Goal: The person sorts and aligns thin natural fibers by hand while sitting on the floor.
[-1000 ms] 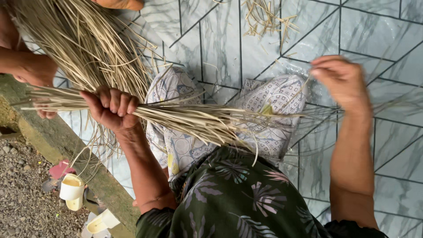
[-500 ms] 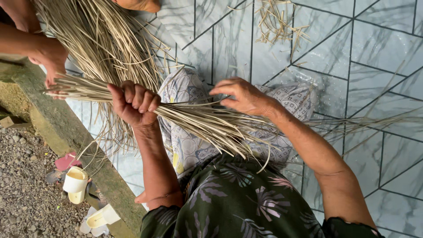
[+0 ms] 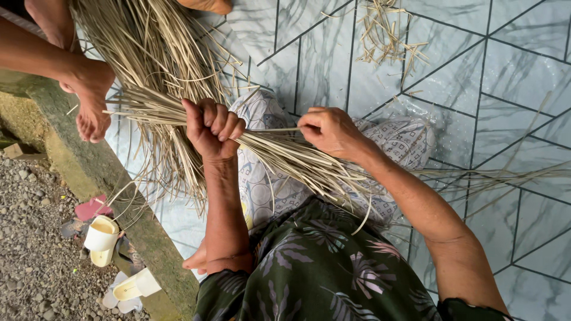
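The left hand was clenched in a fist around a bundle of dry straw strips, held across the lap. The right hand pinched a single strip just beside it. Below lay patterned cloth over the knees, on a pale marbled tile floor. Another person's foot rested near a concrete curb, gravel beyond.

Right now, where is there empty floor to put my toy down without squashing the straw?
The tiled floor at upper right is bare, between the small pile of scraps and the long loose strands. Lower right is also bare. It is crowded around the bundle in the left hand and right hand, and by the big heap.
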